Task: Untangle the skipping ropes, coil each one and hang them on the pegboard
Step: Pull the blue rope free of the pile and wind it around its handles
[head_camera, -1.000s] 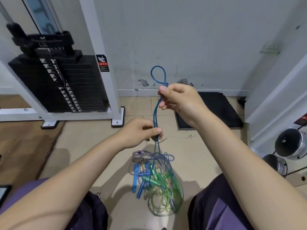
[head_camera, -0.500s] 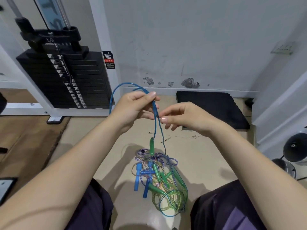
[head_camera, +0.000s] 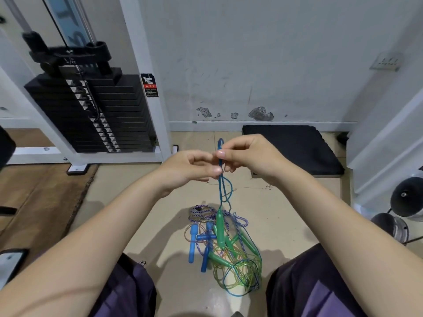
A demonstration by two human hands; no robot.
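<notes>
A tangled heap of skipping ropes (head_camera: 225,250) lies on the tiled floor between my knees, with blue handles (head_camera: 193,242), green handles and a purple braided rope (head_camera: 240,219). A thin blue rope (head_camera: 221,186) runs doubled up from the heap. My right hand (head_camera: 249,156) pinches it near its top fold. My left hand (head_camera: 190,168) pinches the same strands just below, fingertips almost touching the right hand. A green handle (head_camera: 220,225) hangs on this rope, just above the heap. No pegboard is in view.
A white-framed weight machine with a black weight stack (head_camera: 91,115) stands at the back left. A black mat (head_camera: 295,147) lies against the wall at the back right. Chrome dumbbells (head_camera: 405,202) sit at the right edge, and a wooden floor strip (head_camera: 39,193) runs on the left.
The wide blue loop my left hand held up has closed to a short fold. Both hands came together lower, and the green handle sank closer to the heap.
</notes>
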